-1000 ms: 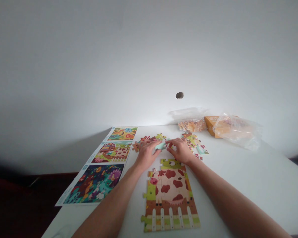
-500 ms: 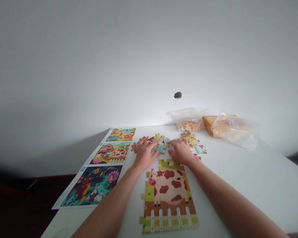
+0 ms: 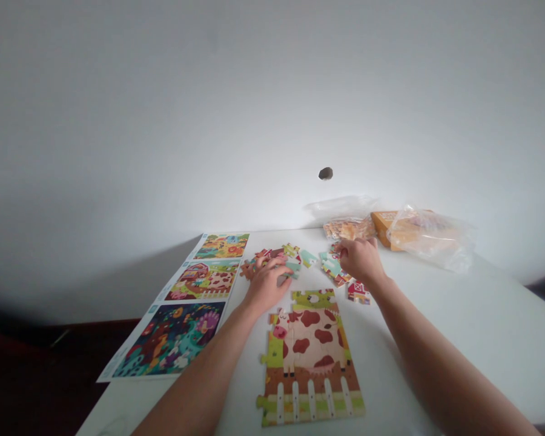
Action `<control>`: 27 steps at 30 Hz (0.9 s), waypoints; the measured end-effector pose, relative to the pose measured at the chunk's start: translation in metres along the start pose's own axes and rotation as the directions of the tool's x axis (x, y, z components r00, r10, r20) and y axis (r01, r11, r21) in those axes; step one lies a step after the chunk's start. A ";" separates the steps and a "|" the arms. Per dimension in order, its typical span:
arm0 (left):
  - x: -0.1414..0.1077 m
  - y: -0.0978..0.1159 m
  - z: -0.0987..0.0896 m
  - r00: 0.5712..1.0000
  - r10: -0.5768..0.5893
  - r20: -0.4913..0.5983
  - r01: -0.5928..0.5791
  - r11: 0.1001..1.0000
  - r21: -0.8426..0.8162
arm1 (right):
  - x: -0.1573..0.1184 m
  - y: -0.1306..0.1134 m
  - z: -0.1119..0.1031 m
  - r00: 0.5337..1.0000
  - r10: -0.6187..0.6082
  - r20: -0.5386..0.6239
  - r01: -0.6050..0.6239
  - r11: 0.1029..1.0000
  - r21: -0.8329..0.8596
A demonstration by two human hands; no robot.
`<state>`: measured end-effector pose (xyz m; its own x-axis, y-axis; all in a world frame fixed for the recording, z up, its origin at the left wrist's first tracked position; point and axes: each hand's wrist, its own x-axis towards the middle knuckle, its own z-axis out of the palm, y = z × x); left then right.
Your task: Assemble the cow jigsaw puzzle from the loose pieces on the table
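A partly joined cow puzzle lies flat on the white table, with a fence along its near edge. Beyond it are loose pieces in two groups. My left hand rests over the left group, fingers apart, touching a pale green piece. My right hand is above the right group, fingers curled together; what they hold, if anything, is hidden. A red barn piece lies just below that hand. Another pale piece sits between the two groups.
On the left lies a sheet with three printed pictures. At the back right are a bag of orange pieces and an orange box partly under clear plastic. A white wall stands behind the table.
My right hand has moved right and away from me, and its fingers have closed. Pieces in the right group have shifted and more of them show. My left hand has barely moved.
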<state>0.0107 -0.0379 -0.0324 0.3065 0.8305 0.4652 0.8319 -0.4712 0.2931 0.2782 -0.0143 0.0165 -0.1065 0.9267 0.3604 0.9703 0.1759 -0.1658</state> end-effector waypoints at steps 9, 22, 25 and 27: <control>0.002 -0.006 0.003 1.000 0.000 -0.006 0.000 0.999 -0.033 | -0.003 0.001 0.019 0.963 -0.084 0.256 0.096 0.995 -0.033; -0.001 -0.003 0.000 0.998 -0.010 0.069 0.011 1.000 -0.018 | -0.003 -0.006 0.032 0.958 -0.079 0.277 0.074 0.997 0.028; -0.001 -0.002 -0.002 0.995 0.015 0.100 -0.011 0.999 -0.045 | -0.005 -0.008 0.031 0.960 -0.083 0.267 0.083 0.997 0.013; -0.001 -0.001 -0.003 0.993 0.018 0.119 -0.012 0.999 -0.046 | -0.006 -0.008 0.030 0.961 -0.099 0.258 0.098 0.995 0.017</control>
<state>0.0081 -0.0394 -0.0307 0.3740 0.8513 0.3680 0.8059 -0.4947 0.3254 0.2641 -0.0112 -0.0112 -0.2540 0.9589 0.1263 0.9514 0.2712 -0.1458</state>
